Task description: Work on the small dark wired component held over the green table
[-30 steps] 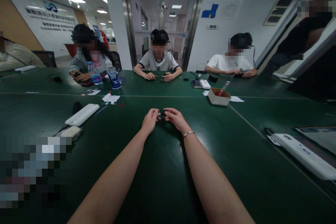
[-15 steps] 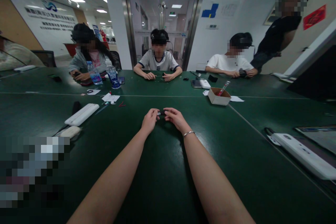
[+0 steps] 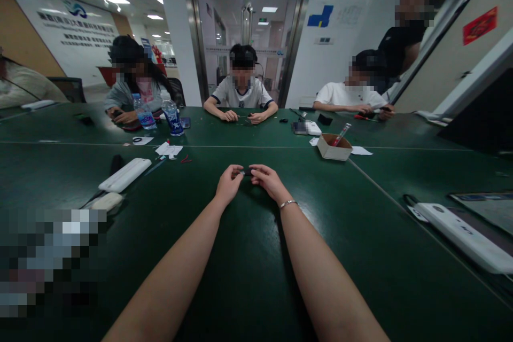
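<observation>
Over the middle of the green table (image 3: 248, 267), my left hand (image 3: 229, 184) and my right hand (image 3: 270, 179) meet at one small black object with a silvery end (image 3: 247, 172), perhaps a USB stick. The fingers of my right hand are closed on its dark part. With thumb and fingertips, my left hand pinches the silvery end. Fingers cover much of the object, so its exact kind cannot be made out. A metal bracelet (image 3: 289, 203) circles my right wrist.
Left lie a white power strip (image 3: 126, 175), papers (image 3: 169, 150) and small red pieces (image 3: 186, 159). Two bottles (image 3: 172, 116) stand beyond. Right are a cardboard box (image 3: 335, 150) and a long white device (image 3: 465, 235). Several people sit across; one stands behind.
My hands stay almost where they were, with the left fingers shifted slightly at the silvery end. The standing person has moved left, and the seated person at right has moved their hands apart.
</observation>
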`<state>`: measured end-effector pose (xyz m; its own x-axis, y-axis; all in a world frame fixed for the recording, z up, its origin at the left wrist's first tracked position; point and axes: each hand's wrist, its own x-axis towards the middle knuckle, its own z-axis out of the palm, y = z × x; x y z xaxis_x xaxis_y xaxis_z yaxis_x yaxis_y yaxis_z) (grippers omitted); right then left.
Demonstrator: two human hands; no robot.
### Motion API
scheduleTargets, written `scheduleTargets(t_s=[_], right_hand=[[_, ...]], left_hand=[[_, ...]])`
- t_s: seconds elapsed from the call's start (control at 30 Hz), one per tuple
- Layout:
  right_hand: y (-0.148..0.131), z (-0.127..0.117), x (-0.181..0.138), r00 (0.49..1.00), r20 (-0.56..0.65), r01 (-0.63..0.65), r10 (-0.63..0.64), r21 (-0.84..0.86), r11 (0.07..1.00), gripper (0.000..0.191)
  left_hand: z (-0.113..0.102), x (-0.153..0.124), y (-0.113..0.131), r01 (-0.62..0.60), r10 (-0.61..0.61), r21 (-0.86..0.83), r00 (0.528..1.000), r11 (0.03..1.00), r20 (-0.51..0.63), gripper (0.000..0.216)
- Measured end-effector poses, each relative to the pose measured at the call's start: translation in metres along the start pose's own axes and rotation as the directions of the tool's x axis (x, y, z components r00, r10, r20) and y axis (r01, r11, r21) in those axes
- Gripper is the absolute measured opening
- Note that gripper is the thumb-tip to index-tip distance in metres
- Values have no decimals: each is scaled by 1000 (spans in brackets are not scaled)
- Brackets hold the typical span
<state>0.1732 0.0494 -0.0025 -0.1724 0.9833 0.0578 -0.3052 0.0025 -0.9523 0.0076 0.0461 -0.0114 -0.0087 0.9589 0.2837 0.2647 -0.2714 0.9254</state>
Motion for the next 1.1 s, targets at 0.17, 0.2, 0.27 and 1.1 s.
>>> scheduleTargets(t_s=[0.17, 0.2, 0.27, 1.1], right_hand=[[0, 0, 0, 1000, 5, 2, -2, 7, 1000, 33], [0, 0, 0, 1000, 6, 2, -2, 8, 1000, 33], [0, 0, 0, 1000, 7, -2, 2, 8, 1000, 34], [-1, 0, 0, 1000, 9, -14, 14, 12, 1000, 35]], left_hand=[[1, 1, -1, 70, -69, -35, 997, 997, 37, 22], [1, 1, -1, 69, -67, -42, 997, 997, 33, 23], [1, 0, 0, 57, -56, -53, 998, 997, 20, 22], [1, -1, 2, 9, -7, -44, 999, 999, 31, 23]])
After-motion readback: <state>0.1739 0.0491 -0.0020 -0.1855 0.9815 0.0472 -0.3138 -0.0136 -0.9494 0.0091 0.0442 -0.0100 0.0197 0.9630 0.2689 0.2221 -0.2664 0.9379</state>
